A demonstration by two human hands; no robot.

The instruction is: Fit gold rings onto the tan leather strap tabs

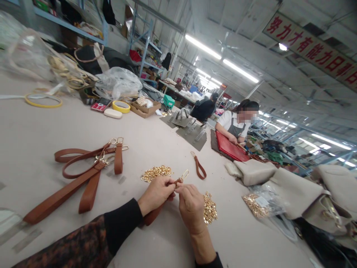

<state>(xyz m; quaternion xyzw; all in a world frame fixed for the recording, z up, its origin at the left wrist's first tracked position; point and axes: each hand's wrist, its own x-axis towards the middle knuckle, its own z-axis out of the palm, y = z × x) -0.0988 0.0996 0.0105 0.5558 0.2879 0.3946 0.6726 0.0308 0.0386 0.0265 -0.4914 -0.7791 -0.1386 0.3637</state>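
Observation:
My left hand (158, 191) is closed on a brown leather strap (154, 216), whose loop hangs below the fingers. A gold clasp (185, 174) sticks up from the strap's end, between both hands. The fingers of my right hand (191, 204) are pinched together at that same end; whatever small part they hold is hidden. One pile of gold hardware (156, 172) lies just beyond my left hand, another (209, 208) beside my right wrist. A short brown strap with a clasp (200, 168) rests farther up the table. Several finished-looking brown straps (90, 175) lie at the left.
On the table (134, 238) are yellow tape (121, 107), a small cardboard box (145, 108) and grey plates (193, 136) at the back. Beige bags (295, 190) and a bag of gold pieces (256, 205) lie right. Across the table a person (235, 124) handles a red piece (231, 147).

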